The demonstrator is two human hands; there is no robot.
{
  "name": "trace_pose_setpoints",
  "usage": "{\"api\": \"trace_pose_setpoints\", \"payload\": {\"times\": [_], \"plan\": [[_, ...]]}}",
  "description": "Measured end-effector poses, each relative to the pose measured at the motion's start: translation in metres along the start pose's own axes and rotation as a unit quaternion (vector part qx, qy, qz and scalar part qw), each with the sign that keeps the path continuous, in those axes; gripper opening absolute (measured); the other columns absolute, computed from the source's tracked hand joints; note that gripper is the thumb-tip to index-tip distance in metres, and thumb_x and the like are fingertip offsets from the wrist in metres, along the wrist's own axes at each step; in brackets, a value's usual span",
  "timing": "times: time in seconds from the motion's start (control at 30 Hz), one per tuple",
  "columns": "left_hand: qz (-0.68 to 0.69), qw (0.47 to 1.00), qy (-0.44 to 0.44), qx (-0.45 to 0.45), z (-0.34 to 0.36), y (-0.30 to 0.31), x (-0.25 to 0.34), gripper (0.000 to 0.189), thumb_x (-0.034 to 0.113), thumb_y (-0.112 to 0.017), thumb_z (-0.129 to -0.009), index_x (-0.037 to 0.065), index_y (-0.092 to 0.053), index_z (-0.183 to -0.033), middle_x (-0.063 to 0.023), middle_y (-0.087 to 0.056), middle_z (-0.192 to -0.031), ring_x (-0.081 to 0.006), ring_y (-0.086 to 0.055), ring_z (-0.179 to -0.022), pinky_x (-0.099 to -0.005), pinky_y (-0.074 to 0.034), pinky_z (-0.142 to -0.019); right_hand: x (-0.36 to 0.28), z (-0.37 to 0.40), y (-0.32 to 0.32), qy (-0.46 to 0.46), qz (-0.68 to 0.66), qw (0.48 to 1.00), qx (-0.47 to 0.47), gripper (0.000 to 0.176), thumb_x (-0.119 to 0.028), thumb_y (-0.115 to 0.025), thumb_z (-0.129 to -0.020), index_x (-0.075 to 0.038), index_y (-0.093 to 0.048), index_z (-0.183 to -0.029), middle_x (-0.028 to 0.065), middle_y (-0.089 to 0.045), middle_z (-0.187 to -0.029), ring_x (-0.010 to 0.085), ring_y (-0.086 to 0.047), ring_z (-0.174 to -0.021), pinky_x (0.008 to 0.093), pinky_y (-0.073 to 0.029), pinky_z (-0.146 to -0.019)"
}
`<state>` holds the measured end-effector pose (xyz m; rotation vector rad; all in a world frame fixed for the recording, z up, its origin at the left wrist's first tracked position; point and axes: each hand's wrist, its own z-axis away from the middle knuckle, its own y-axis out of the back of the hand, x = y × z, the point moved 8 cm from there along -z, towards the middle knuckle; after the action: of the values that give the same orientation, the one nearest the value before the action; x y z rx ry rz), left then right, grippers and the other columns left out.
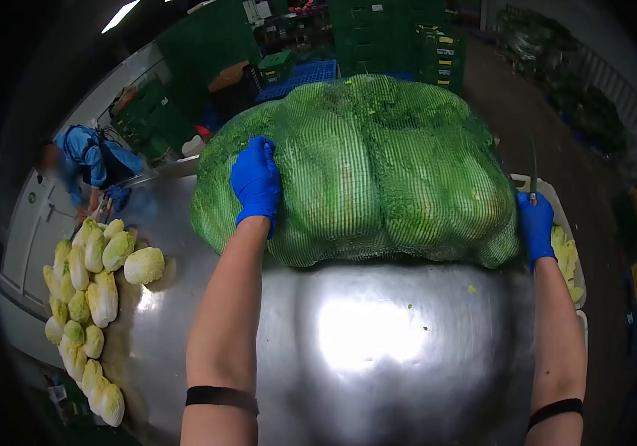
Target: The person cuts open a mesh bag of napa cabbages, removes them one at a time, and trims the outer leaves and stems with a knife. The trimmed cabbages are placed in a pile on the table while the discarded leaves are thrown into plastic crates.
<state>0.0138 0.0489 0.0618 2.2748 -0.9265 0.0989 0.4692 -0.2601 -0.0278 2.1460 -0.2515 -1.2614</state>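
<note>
A big green mesh bag (333, 178) packed with Chinese cabbages lies across the far side of the steel table (281, 357). Against the bag's left part is my left hand (256, 182), in a blue glove, its fingers closed on the netting. At the bag's right end, my right hand (537, 224), also gloved in blue, grips a knife (533, 172) with its thin blade pointing up. The knife's handle is mostly hidden in my fist.
Several trimmed cabbages (103, 293) are piled along the table's left edge. A pale bin (573, 230) with leaves stands at the right. Beyond the left far corner, a person in blue (91, 156) bends over. Green crates (370, 37) stand behind.
</note>
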Motion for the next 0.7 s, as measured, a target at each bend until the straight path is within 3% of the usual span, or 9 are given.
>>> {"api": "trace_pose_setpoints", "payload": {"times": [0.1, 0.17, 0.37, 0.5, 0.6, 0.67, 0.7], "plan": [[0.003, 1.0, 0.022, -0.009, -0.009, 0.006, -0.003, 0.024, 0.034, -0.047, -0.093, 0.013, -0.059, -0.093, -0.0174, -0.064, -0.084, -0.0375, -0.061, -0.076, -0.0466, -0.045, -0.066, -0.002, 0.004, -0.003, 0.002, -0.027, 1.0, -0.011, 0.027, -0.027, -0.061, -0.081, -0.001, -0.062, -0.084, 0.0126, -0.062, -0.071, 0.0249, -0.057, -0.063, 0.0374, -0.045, -0.063], [0.008, 0.999, 0.044, -0.013, -0.006, 0.001, -0.005, 0.029, 0.038, -0.046, -0.093, 0.012, -0.058, -0.092, -0.0175, -0.064, -0.083, -0.0391, -0.06, -0.075, -0.0476, -0.044, -0.066, -0.005, 0.002, 0.003, 0.038, -0.066, 0.996, -0.039, 0.025, -0.025, -0.062, -0.081, 0.0, -0.061, -0.082, 0.0077, -0.058, -0.067, 0.0174, -0.052, -0.061, 0.0335, -0.043, -0.061], [-0.003, 0.993, 0.068, -0.1, -0.014, 0.007, 0.0, 0.044, 0.05, -0.045, -0.091, 0.008, -0.06, -0.089, -0.0195, -0.064, -0.083, -0.0409, -0.059, -0.078, -0.0469, -0.044, -0.067, -0.001, 0.015, 0.005, -0.012, -0.208, 0.974, -0.088, 0.021, -0.023, -0.064, -0.082, -0.003, -0.058, -0.08, -0.0015, -0.05, -0.066, 0.0094, -0.042, -0.061, 0.0293, -0.038, -0.058], [0.047, 0.989, 0.081, -0.118, -0.01, 0.007, -0.005, 0.045, 0.048, -0.047, -0.09, 0.006, -0.063, -0.085, -0.0193, -0.064, -0.083, -0.0404, -0.059, -0.078, -0.0453, -0.044, -0.068, 0.015, 0.029, 0.008, -0.043, -0.199, 0.976, -0.08, 0.021, -0.022, -0.065, -0.082, -0.003, -0.057, -0.078, -0.0029, -0.048, -0.066, 0.0088, -0.04, -0.061, 0.0293, -0.037, -0.057], [0.079, 0.982, 0.103, -0.139, -0.003, 0.017, -0.01, 0.045, 0.047, -0.048, -0.089, 0.006, -0.065, -0.083, -0.0183, -0.064, -0.082, -0.0388, -0.06, -0.076, -0.0437, -0.044, -0.067, 0.018, 0.04, 0.009, -0.065, -0.236, 0.966, -0.082, 0.022, -0.022, -0.065, -0.082, -0.002, -0.058, -0.08, -0.0017, -0.049, -0.066, 0.0093, -0.04, -0.061, 0.0296, -0.038, -0.057], [0.108, 0.979, 0.122, -0.124, 0.008, 0.03, -0.005, 0.043, 0.044, -0.052, -0.089, 0.004, -0.066, -0.084, -0.0176, -0.062, -0.074, -0.0281, -0.06, -0.067, -0.039, -0.044, -0.065, 0.018, 0.053, 0.017, -0.061, -0.227, 0.969, -0.076, 0.022, -0.023, -0.065, -0.082, -0.002, -0.057, -0.08, -0.001, -0.049, -0.066, 0.0096, -0.041, -0.061, 0.0297, -0.038, -0.056], [0.111, 0.979, 0.117, -0.122, 0.017, 0.038, -0.004, 0.043, 0.044, -0.052, -0.089, 0.004, -0.066, -0.084, -0.0176, -0.062, -0.074, -0.0281, -0.06, -0.067, -0.039, -0.044, -0.065, 0.02, 0.061, 0.02, -0.059, -0.212, 0.973, -0.071, 0.022, -0.023, -0.065, -0.082, -0.002, -0.057, -0.08, -0.0003, -0.049, -0.066, 0.0099, -0.041, -0.061, 0.0298, -0.037, -0.056]]}}
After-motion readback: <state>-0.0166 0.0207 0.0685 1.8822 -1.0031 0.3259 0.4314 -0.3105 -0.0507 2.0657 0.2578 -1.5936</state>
